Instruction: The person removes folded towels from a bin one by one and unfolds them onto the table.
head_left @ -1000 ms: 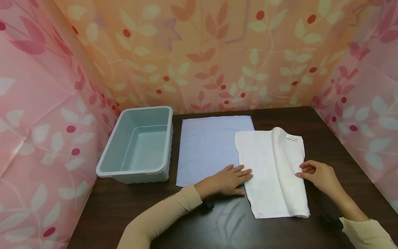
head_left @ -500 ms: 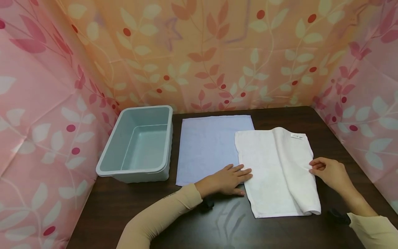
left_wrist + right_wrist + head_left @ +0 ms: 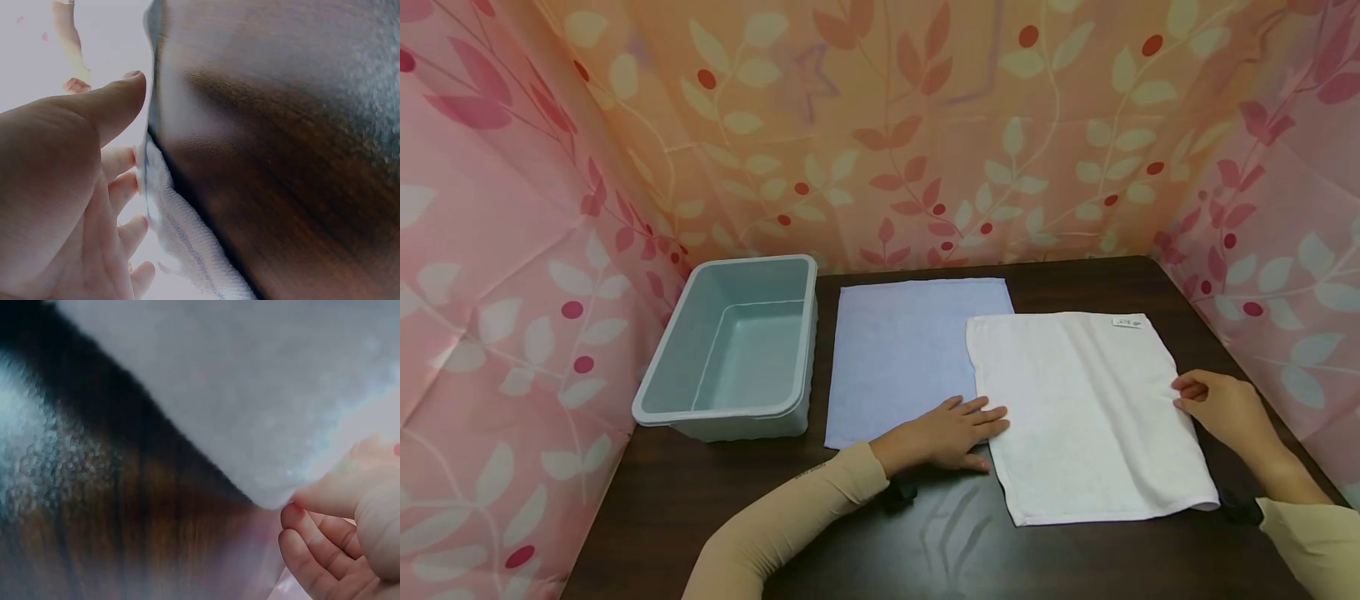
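Observation:
A white towel (image 3: 1090, 417) lies spread on the dark table, a small label near its far right corner. My right hand (image 3: 1221, 408) pinches its right edge between thumb and fingers; the right wrist view shows the towel's edge (image 3: 262, 497) drawn to a point at the fingertips. With fingers spread and straight, my left hand (image 3: 955, 433) rests flat at the towel's left edge. A pale lilac towel (image 3: 910, 358) lies flat to the left, its right side partly covered by the white one. In the left wrist view, the left hand (image 3: 81, 181) shows beside the towel edges.
A pale blue-green plastic basin (image 3: 748, 358) stands at the left of the dark wooden table (image 3: 910, 550), with nothing inside it. Floral curtains (image 3: 925, 133) hang close behind the table and along both sides.
My right hand has moved right, drawing the white towel's right edge outward. The fold in the towel has opened out and it lies wider and flatter. The left hand stays in place.

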{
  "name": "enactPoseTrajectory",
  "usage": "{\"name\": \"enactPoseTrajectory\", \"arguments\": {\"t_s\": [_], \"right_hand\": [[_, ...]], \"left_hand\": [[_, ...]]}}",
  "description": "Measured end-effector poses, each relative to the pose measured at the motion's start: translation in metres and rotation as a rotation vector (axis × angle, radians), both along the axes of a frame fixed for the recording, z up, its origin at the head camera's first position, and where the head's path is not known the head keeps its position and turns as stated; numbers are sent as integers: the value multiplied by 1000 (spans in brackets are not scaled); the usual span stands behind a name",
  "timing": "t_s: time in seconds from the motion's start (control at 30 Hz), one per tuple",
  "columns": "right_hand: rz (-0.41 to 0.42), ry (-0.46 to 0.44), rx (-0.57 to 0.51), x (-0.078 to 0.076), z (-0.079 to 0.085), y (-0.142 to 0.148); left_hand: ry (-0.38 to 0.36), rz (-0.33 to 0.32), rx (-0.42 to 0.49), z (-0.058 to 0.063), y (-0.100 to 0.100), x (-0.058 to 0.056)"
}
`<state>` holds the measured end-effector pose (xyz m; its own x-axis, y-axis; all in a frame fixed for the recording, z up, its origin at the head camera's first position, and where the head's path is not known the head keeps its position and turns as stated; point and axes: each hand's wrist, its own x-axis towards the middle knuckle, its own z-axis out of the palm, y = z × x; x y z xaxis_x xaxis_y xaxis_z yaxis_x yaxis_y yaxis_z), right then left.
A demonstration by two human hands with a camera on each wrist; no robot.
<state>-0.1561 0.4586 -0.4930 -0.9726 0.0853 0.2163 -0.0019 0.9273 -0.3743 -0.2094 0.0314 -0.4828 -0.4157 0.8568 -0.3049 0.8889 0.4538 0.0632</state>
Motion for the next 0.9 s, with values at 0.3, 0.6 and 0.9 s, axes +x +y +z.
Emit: {"name": "enactPoseTrajectory", "arguments": {"t_s": [0.3, 0.6, 0.9], "right_hand": [[-76, -83, -67, 8, -1, 7], [-123, -232, -88, 17, 2, 9], [-118, -169, -77, 18, 9, 7]], "left_hand": [[2, -5, 10, 0, 0, 0], [-10, 3, 22, -1, -1, -1], [-25, 8, 25, 0, -2, 0]]}}
